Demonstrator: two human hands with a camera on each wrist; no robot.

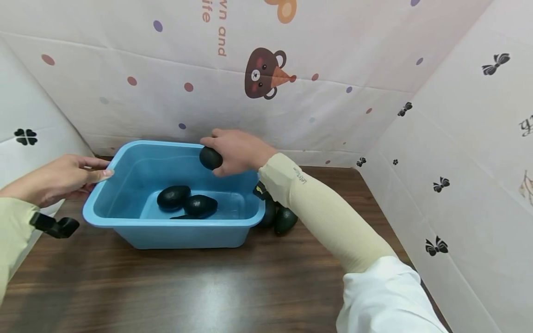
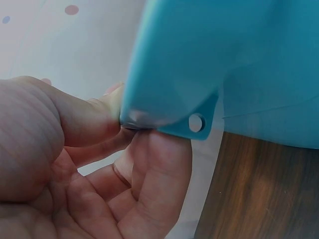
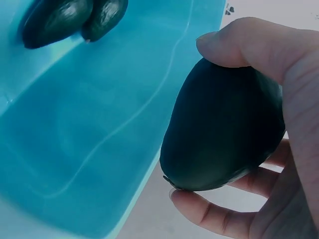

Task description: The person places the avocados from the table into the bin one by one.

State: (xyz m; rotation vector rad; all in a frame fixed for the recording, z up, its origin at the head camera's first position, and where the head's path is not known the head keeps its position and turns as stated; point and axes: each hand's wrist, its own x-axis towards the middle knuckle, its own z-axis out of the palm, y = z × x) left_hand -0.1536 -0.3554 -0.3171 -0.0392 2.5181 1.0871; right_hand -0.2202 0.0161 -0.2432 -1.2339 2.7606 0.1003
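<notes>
A light blue plastic basin (image 1: 179, 235) stands on the wooden table. My left hand (image 1: 66, 178) pinches its left rim between thumb and fingers; in the left wrist view the thumb (image 2: 94, 122) lies along the lip beside a small holed tab. My right hand (image 1: 239, 150) grips a dark green avocado (image 1: 210, 158) over the far right part of the basin. In the right wrist view, thumb and fingers wrap round this avocado (image 3: 224, 129). On the basin floor lie more avocados (image 1: 173, 197), one partly hidden by the front rim.
Beside the basin's right end, partly under my right forearm, several avocados (image 1: 285, 221) rest on the brown wooden table (image 1: 187, 291). White patterned sheets (image 1: 333, 120) rise behind the table and along both sides.
</notes>
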